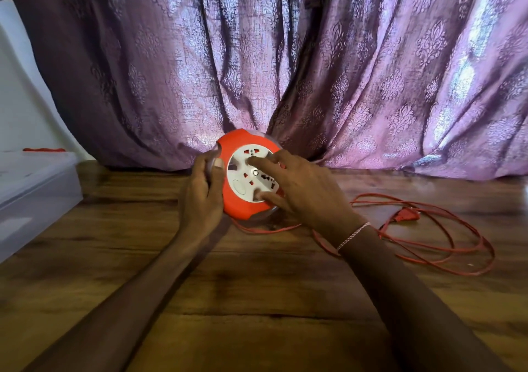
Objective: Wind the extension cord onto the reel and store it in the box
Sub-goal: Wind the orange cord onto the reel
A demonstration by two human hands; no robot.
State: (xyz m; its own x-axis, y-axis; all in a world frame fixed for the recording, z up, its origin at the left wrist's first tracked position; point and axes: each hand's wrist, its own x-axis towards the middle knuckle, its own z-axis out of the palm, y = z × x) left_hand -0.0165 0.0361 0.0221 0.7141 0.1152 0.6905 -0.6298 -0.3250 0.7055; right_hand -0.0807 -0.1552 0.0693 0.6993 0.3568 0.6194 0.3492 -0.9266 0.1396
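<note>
Left grip: the left hand (201,191) is closed around the left rim of the round orange plastic reel with a white socket face (248,176), thumb on the front edge.
Right grip: the right hand (307,191) is spread open, its fingertips (253,161) pressed on the white face (not wrapped around anything).
Reel position: tilted up on its edge on the brown wooden floor (257,286), just in front of the purple patterned curtain (285,57).
Reel facing: its flat socket face points towards the camera and slightly up.
Cord: one thin red extension cord (445,251) lies in loose loops on the floor to the right, trailing back under the reel.
Plug: one red plug (405,214) rests among the loops, long axis roughly left to right.
Box: one translucent plastic box (34,189) at far left, well apart from the reel.
</note>
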